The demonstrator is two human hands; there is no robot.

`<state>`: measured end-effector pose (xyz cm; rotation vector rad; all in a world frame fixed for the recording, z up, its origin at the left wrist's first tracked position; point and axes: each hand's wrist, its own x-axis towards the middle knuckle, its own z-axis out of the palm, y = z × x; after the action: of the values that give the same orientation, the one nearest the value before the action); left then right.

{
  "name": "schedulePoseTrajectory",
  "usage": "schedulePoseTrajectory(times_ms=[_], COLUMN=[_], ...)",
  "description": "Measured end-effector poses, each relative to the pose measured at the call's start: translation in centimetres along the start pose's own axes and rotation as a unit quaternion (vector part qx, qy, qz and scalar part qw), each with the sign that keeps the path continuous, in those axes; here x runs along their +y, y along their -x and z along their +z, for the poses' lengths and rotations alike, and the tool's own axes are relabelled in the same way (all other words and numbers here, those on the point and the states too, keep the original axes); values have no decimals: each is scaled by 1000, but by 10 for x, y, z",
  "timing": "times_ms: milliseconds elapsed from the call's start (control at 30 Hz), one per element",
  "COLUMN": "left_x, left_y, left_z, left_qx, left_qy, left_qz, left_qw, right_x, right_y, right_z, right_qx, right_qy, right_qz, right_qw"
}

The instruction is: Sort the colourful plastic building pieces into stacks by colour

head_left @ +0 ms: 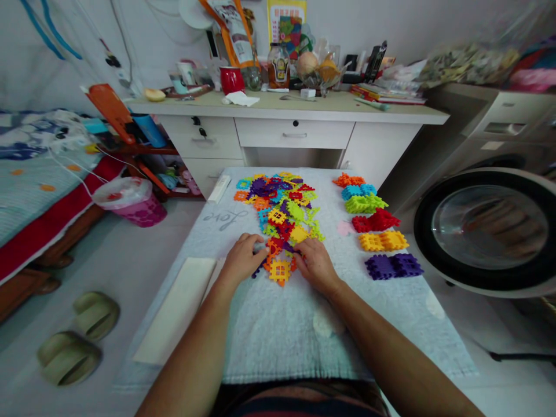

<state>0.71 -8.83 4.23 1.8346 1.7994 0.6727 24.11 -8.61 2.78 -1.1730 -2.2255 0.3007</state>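
Observation:
A heap of colourful plastic interlocking building pieces (278, 215) lies in the middle of the cloth-covered table. My left hand (244, 255) is at the near left side of the heap, thumb and fingers apart, its thumb by an orange piece (273, 248). At the near right side, my right hand (316, 263) has its fingers bent in at the pieces, close to a purple one; whatever lies between its fingertips is mostly hidden. A yellow window-shaped piece (280, 270) lies between the hands.
On the right, sorted rows run from orange (348, 179) through blue, green, red and yellow to purple (393, 266). A long white box-like object (176, 310) lies beside my left forearm. Beyond stands a white desk (295, 132); an open washing machine door (489, 231) is at right.

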Motion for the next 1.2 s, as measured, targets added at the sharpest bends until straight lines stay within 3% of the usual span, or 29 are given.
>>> schedulePoseTrajectory(times_ms=[167, 300, 467, 600, 767, 1000, 1200], left_x=[1, 0, 3, 12, 21, 13, 3], left_y=[-2, -4, -1, 10, 21, 16, 6], left_z=[5, 7, 1, -6, -3, 11, 12], left_qx=[-4, 5, -4, -88, -168, -93, -60], left_qy=[188, 236, 136, 4, -61, -52, 7], left_qz=[1, 11, 38, 52, 80, 107, 106], left_qw=[982, 972, 990, 995, 981, 989, 993], right_x=[12, 19, 25, 27, 29, 26, 25], right_y=[0, 1, 1, 2, 2, 1, 0], right_z=[0, -1, -4, -2, 0, -1, 0], right_qx=[57, 77, 84, 83, 67, 16, 18], right_qy=[-58, -104, -88, -70, -49, -15, -9], right_qz=[58, 142, 146, 121, 103, 99, 93], right_qw=[995, 981, 982, 987, 991, 995, 995])
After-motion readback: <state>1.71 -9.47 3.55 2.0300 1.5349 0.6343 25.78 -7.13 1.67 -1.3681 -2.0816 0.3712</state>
